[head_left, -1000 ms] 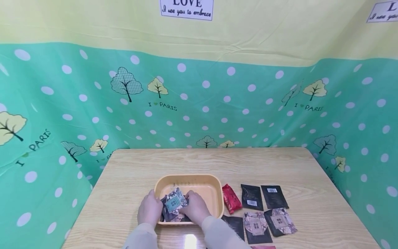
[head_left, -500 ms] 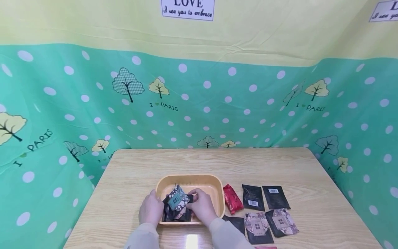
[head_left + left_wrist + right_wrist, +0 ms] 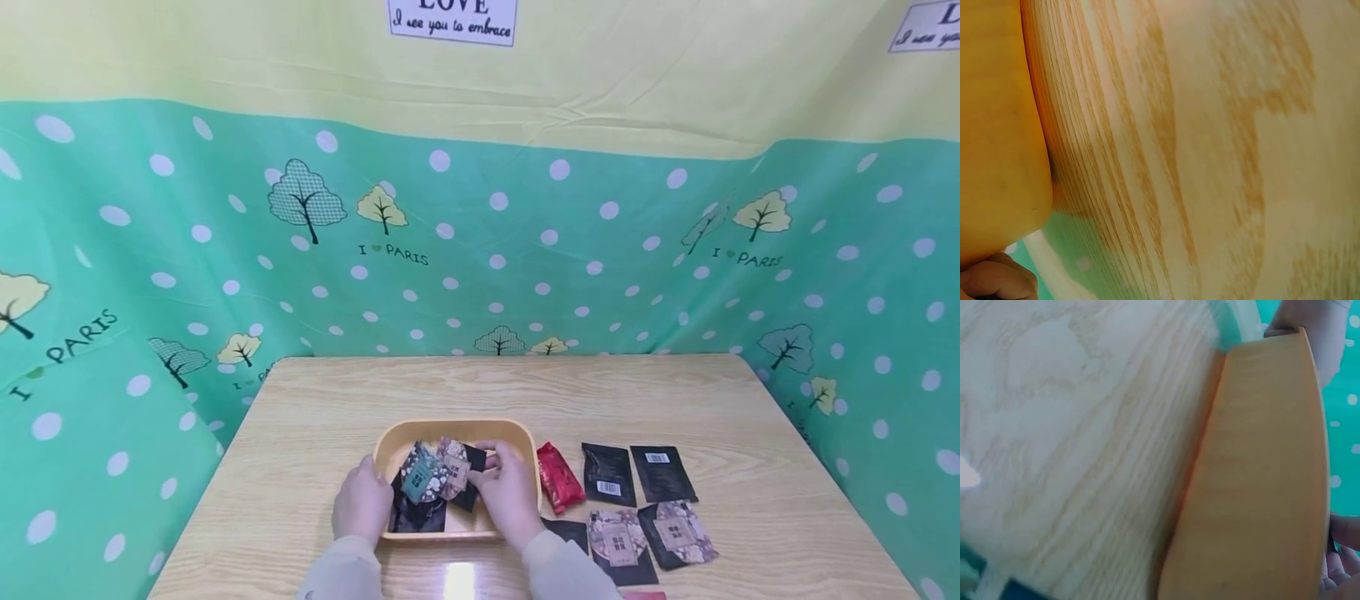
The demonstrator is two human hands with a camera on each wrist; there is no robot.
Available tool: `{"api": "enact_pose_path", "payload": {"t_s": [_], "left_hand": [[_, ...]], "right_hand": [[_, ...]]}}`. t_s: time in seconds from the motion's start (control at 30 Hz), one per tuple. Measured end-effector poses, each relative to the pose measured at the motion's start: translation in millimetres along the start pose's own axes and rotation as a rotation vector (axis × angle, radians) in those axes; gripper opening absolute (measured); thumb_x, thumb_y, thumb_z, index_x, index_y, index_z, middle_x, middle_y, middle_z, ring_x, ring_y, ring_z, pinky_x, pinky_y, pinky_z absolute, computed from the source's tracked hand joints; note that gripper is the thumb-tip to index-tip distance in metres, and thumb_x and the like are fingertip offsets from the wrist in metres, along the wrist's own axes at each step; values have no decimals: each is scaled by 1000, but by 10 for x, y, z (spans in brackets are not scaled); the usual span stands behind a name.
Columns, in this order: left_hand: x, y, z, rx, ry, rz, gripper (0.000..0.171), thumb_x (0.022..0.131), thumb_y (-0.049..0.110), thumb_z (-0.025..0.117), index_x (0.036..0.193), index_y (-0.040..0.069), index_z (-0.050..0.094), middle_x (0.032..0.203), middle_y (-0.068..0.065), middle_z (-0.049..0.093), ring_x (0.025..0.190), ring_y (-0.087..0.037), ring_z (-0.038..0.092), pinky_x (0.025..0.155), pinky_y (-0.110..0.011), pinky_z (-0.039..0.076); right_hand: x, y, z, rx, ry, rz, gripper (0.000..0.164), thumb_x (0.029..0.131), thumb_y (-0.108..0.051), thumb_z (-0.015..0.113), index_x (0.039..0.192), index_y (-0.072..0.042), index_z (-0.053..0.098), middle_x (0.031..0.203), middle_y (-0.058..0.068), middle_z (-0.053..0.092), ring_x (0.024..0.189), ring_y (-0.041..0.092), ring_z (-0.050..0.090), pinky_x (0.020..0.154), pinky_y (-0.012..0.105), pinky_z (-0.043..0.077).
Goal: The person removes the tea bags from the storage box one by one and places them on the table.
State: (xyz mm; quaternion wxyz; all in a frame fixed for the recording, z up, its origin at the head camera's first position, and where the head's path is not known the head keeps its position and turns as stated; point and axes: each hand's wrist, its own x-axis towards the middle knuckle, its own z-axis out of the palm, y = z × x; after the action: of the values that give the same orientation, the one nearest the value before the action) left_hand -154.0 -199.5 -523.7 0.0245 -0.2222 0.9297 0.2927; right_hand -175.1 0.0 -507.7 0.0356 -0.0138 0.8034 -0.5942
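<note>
In the head view, a tan plastic box (image 3: 513, 435) stands on the table with several small sachets inside. My left hand (image 3: 362, 502) grips its left rim, thumb outside; the box's side wall (image 3: 997, 125) fills the left of the left wrist view. Inside the box, my right hand (image 3: 510, 496) pinches the right edge of a black sachet with a pink floral label (image 3: 453, 468). A sachet with a teal floral label (image 3: 422, 475) lies against it on the left, over a black sachet (image 3: 416, 515). The right wrist view shows mostly the box's outer front wall (image 3: 1254, 475).
Right of the box lies a red packet (image 3: 558, 477). Beyond it are two black sachets with barcodes (image 3: 608, 475), and nearer, two floral-labelled sachets (image 3: 618, 546). Another black sachet (image 3: 567, 532) is partly behind the right sleeve. A pink edge (image 3: 643, 595) shows at the bottom.
My right hand has moved right inside the box, drawing the pink-labelled sachet out from under the teal-labelled one. The left hand keeps its place on the rim.
</note>
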Motion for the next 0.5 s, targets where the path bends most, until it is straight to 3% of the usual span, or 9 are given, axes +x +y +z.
{"api": "enact_pose_path", "payload": {"t_s": [0.17, 0.5], "left_hand": [[-4, 6, 10, -7, -4, -7, 48, 92, 11, 43, 136, -6, 36, 116, -31, 52, 104, -48, 53, 85, -58, 44], [-25, 21, -9, -25, -31, -23, 50, 92, 10, 41, 138, -6, 31, 119, -32, 50, 106, -48, 51, 86, -58, 43]], "right_hand": [[-27, -51, -173, 103, -19, 17, 41, 77, 0, 68, 116, -4, 55, 79, 10, 64, 63, 16, 59, 57, 42, 55], [-94, -126, -463, 174, 42, 28, 43, 78, 1, 68, 118, -2, 54, 84, 16, 67, 67, 17, 63, 59, 38, 56]]}}
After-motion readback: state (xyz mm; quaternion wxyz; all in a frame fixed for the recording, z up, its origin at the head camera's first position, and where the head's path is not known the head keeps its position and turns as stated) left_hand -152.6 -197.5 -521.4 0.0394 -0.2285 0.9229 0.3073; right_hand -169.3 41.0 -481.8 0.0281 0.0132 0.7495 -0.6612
